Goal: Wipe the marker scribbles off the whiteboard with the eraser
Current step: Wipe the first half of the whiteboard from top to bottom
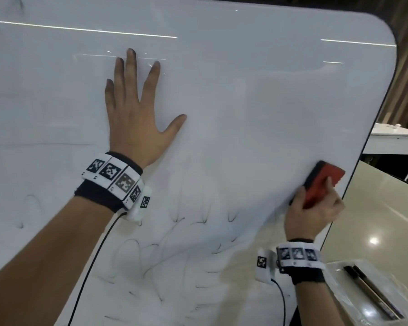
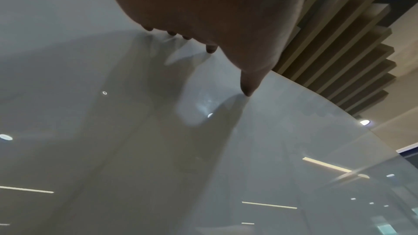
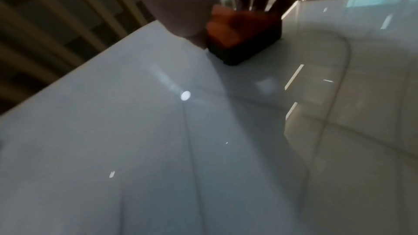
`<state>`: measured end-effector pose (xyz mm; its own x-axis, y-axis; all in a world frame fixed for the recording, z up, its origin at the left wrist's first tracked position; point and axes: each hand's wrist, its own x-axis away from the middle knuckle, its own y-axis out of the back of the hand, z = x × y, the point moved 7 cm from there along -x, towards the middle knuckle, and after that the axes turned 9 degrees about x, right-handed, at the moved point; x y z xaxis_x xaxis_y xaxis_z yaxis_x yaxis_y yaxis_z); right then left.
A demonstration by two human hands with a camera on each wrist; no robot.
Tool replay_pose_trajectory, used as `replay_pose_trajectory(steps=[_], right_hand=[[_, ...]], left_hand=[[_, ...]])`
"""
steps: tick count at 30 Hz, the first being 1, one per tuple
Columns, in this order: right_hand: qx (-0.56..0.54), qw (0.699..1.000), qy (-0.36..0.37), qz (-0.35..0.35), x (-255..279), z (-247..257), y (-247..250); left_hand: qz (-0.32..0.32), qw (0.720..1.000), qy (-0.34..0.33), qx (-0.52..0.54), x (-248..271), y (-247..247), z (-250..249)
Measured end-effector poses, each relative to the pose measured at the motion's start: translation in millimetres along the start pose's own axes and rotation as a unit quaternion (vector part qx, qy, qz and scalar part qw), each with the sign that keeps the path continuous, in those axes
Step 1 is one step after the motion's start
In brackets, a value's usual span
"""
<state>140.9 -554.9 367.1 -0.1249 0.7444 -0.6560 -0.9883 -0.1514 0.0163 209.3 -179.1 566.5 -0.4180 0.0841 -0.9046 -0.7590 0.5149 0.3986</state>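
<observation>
A large whiteboard [image 1: 257, 95] fills the head view, its upper part wiped white. Thin black marker scribbles [image 1: 174, 243] cover its lower middle. My left hand [image 1: 137, 107] lies flat on the board with fingers spread, its fingertips [image 2: 211, 49] touching the surface in the left wrist view. My right hand [image 1: 313, 212] grips a red eraser [image 1: 320, 182] with a black felt base, pressed on the board close to its right edge. In the right wrist view the eraser [image 3: 244, 37] sits on the whiteboard [image 3: 135, 149] under my palm.
A beige table [image 1: 375, 208] lies to the right of the board. A clear plastic tray [image 1: 353, 309] with dark markers [image 1: 372, 292] sits at the lower right. A white cabinet [image 1: 393, 142] stands behind the board's right edge.
</observation>
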Motion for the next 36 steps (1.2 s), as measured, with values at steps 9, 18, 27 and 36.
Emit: replay_pose_trajectory(steps=[9,18,27,36], right_hand=[[0.064,0.965,0.24,0.08,25,18,-8],[0.112,0.889,0.42,0.14,95,70,-32],[0.026,0.989,-0.146,0.018,49,-61,5],[0.053,0.993,0.061,0.091,64,-22,-9]], left_hand=[[0.022,0.997,-0.077,-0.022,8,-22,-34],[0.006,0.999,-0.046,-0.003,11,-31,-38],[0.004,0.999,-0.047,-0.021,12,-33,-38],[0.002,0.998,-0.059,-0.011,15,-34,-31]])
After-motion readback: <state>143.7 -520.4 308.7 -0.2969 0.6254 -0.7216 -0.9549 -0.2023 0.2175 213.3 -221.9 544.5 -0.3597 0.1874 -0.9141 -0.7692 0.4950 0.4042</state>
